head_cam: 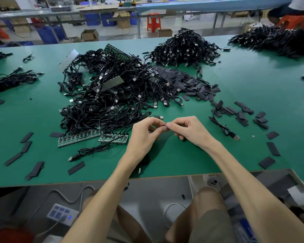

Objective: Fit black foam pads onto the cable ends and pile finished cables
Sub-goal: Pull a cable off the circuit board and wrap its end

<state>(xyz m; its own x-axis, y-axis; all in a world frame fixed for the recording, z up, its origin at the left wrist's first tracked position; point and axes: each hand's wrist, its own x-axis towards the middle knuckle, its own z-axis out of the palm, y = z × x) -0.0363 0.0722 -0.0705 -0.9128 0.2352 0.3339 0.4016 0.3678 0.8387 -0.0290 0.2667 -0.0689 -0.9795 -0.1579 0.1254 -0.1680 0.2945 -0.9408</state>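
A green workshop table (33,120) carries a heap of black cables (112,95) with loose foam pads (188,81) scattered to its right. Near the front edge my left hand (144,134) and right hand (188,128) meet, both pinching one small dark piece, probably a cable end (165,126) meeting its pad. I would hold the end steady and press the pad on squarely.

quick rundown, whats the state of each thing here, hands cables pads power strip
left hand, pinching the cable end
right hand, pinching the same cable end
cable end, held over the table, pad fit unclear
near cable heap, tangled
far cable pile, heaped
foam pads, loose, scattered
single cable, lying flat, untouched
power strip, blue light on
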